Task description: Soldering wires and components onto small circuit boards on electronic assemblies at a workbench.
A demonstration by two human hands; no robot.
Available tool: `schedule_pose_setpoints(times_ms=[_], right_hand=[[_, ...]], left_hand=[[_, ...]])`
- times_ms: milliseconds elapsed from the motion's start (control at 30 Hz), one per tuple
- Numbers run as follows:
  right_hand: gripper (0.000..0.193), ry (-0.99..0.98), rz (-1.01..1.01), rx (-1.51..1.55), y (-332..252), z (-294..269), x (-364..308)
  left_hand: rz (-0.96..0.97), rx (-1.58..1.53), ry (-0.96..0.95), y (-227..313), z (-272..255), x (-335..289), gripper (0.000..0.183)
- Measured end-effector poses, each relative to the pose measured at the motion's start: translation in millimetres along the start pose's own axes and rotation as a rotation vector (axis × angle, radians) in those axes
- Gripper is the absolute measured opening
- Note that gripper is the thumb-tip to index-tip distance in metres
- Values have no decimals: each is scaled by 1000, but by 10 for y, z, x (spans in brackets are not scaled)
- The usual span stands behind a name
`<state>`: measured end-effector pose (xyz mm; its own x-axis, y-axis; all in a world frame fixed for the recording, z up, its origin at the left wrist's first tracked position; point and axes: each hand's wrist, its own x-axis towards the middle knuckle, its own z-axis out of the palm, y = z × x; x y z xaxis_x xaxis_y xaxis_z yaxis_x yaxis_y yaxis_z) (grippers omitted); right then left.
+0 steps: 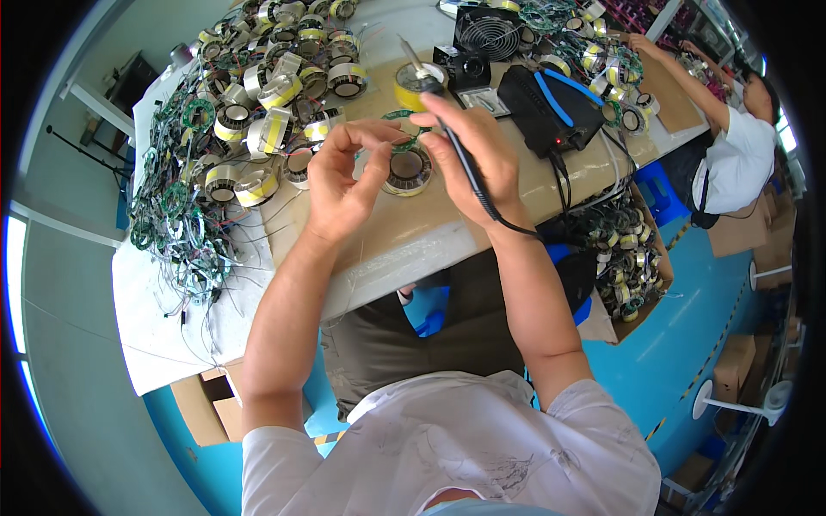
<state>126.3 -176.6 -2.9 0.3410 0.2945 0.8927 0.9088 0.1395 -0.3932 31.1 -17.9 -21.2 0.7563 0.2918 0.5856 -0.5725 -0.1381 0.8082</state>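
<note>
Over the brown work mat, my left hand (pixel 348 176) is closed in a pinch at the near-left edge of a green ring-shaped circuit board (pixel 399 115). My right hand (pixel 477 159) holds a soldering iron (pixel 459 148), its metal tip pointing up and away from the board. The right thumb and fingertips come close to the board's right side; whether they touch it is hard to tell. Just below the board sits a round wire-wound motor coil (pixel 407 175) with a pale rim. A yellow spool of solder wire (pixel 408 93) stands behind the hands.
Wire-wound coils with yellow tape (pixel 280 90) and tangled green ring boards (pixel 176 219) pile up at left. A black box with blue-handled pliers (pixel 555 99) and a small fan (pixel 490 36) stand at right. A carton of coils (pixel 628 267) sits below; another person (pixel 731 142) works far right.
</note>
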Motion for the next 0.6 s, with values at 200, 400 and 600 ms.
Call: schedule_pose_setpoints(times_ms=[200, 400, 600], right_hand=[[33, 295, 333, 337, 153, -183, -529], [39, 509, 454, 583, 154, -242, -629], [35, 508, 488, 632, 83, -283, -624]], left_hand=[[46, 122, -8, 22, 61, 8, 5], [32, 173, 9, 77, 98, -5, 4], [29, 199, 17, 48, 99, 3, 7]])
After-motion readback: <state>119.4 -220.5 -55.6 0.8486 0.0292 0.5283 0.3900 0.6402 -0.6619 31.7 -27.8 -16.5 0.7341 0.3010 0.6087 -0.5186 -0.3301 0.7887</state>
